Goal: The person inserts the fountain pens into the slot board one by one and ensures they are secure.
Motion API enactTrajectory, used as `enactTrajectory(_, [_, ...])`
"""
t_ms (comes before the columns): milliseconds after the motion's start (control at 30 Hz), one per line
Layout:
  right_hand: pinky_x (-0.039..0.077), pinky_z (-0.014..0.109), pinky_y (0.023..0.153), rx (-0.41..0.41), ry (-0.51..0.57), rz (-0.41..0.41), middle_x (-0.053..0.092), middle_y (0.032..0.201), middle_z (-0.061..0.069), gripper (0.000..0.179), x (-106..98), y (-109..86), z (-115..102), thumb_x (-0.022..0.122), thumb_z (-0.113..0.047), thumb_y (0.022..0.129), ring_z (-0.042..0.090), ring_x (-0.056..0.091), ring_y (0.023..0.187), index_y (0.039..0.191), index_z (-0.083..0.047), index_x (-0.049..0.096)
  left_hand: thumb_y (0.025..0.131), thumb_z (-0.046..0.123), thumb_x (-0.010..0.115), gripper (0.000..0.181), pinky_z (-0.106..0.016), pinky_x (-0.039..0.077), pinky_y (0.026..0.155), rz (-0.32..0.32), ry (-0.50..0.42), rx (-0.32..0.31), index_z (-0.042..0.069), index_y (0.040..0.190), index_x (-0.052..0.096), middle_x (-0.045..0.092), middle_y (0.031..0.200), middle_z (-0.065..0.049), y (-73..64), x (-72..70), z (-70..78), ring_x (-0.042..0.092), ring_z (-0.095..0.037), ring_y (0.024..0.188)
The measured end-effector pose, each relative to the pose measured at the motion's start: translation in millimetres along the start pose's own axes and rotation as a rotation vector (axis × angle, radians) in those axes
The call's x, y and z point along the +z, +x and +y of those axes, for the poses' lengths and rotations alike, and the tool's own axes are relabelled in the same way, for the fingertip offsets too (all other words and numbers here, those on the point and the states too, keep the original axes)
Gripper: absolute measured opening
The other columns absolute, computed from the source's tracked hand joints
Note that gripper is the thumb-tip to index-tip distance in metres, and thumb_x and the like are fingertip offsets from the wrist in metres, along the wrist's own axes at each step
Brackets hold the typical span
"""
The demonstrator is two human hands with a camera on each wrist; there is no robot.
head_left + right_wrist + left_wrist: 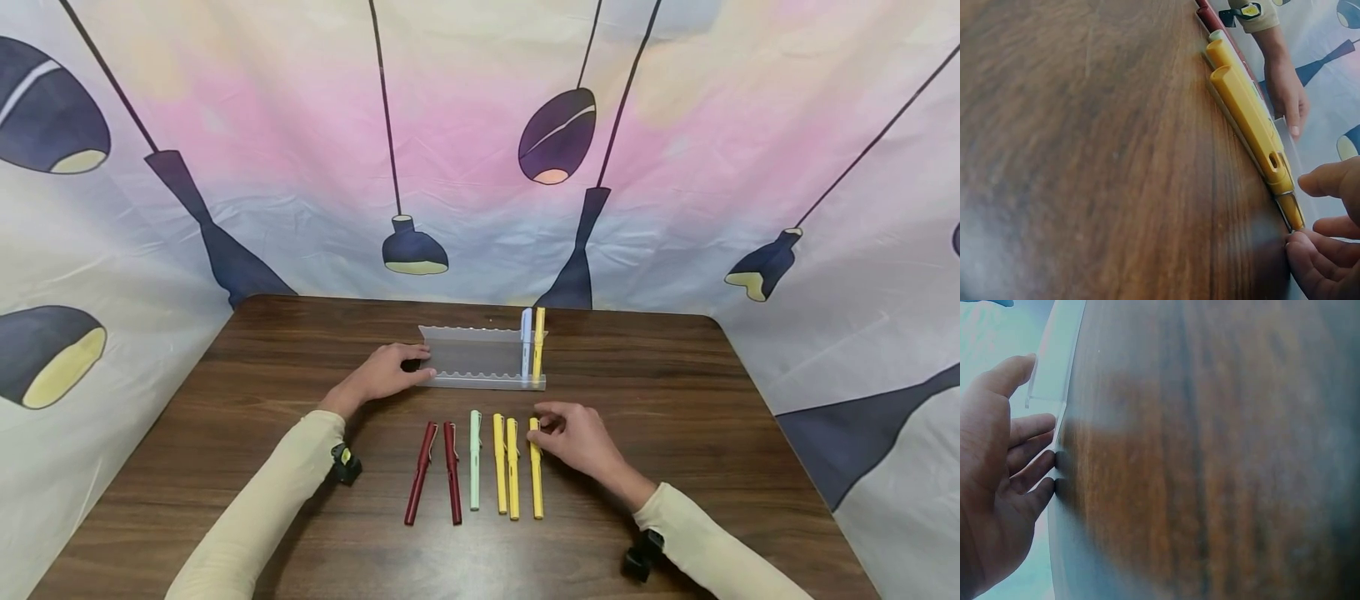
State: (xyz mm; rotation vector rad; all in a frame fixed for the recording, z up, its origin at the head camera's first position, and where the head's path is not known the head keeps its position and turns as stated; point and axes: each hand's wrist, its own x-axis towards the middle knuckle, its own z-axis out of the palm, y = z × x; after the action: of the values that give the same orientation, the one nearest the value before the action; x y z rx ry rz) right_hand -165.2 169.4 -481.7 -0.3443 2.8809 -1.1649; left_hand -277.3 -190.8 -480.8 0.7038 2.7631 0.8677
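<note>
A clear plastic pen rack [472, 357] with notched edges stands toward the back of the table. Near its right end, a pale blue pen [526, 346] and a yellow pen [538, 343] lean upright in it. My left hand [386, 371] rests against the rack's left end, thumb by the front ledge, fingers fairly straight. In front lie two dark red pens [452, 475], a mint green pen [475, 462] and three yellow pens. Around the cap end of the rightmost yellow pen [536, 471] is my right hand [581, 437], its thumb and fingers apart; the pen lies on the table.
The dark wooden table [360, 550] reaches back to a cloth backdrop [480, 125] printed with hanging lamps. Each forearm wears a small black wrist camera [347, 464], close to the tabletop.
</note>
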Motion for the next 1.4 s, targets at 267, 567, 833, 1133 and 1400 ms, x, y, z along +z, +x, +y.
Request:
enactTrajectory(267, [0.051,0.025,0.061,0.018,-0.03,-0.019,0.069,0.089,-0.005,0.039,2.3,1.8,-1.4,0.089,-0.024,0.08,0.004,0.059,0.067,0.114,-0.01,0.078,0.099,0.053,0.063,0.066,-0.057,0.037,0.115,0.002,-0.002,0.002,0.004,0.142,0.061,0.052,0.153,-0.013,0.2,0.2,-1.3,0.041,-0.037,0.145])
enactTrajectory(567, [0.048,0.025,0.061,-0.016,-0.083,-0.021,0.065,0.087,-0.003,0.039,5.6,4.4,-0.9,0.089,-0.024,0.08,0.006,0.054,0.069,0.114,-0.007,0.078,0.099,0.053,0.063,0.065,-0.057,0.037,0.115,0.006,0.015,0.009,0.004,0.142,0.061,0.052,0.153,-0.014,2.4,1.1,-4.1,0.042,-0.037,0.145])
enactTrajectory(833, [0.049,0.025,0.062,-0.015,-0.055,-0.036,0.063,0.083,-0.004,0.036,6.9,5.4,-3.6,0.088,-0.019,0.08,0.006,0.055,0.067,0.112,-0.005,0.078,0.099,0.053,0.063,0.065,-0.057,0.038,0.115,0.006,0.007,0.009,0.004,0.142,0.061,0.052,0.153,-0.013,1.3,0.2,-3.4,0.042,-0.037,0.145])
enactTrajectory(1133, [0.048,0.024,0.059,0.001,-0.026,-0.044,0.064,0.077,-0.008,0.031,6.5,5.9,-5.1,0.087,-0.017,0.08,0.005,0.056,0.064,0.108,-0.006,0.079,0.099,0.054,0.062,0.066,-0.057,0.038,0.114,0.005,-0.001,0.005,0.004,0.143,0.06,0.051,0.153,-0.013,0.5,0.1,-2.2,0.042,-0.036,0.145])
enactTrajectory(1400, [0.047,0.024,0.058,0.015,0.004,-0.063,0.065,0.078,-0.007,0.029,3.4,6.0,-4.7,0.085,-0.013,0.082,0.007,0.056,0.064,0.109,-0.006,0.079,0.099,0.051,0.064,0.064,-0.057,0.037,0.115,0.003,-0.015,0.001,0.004,0.143,0.06,0.052,0.153,-0.013,-0.9,-0.6,0.2,0.042,-0.036,0.145])
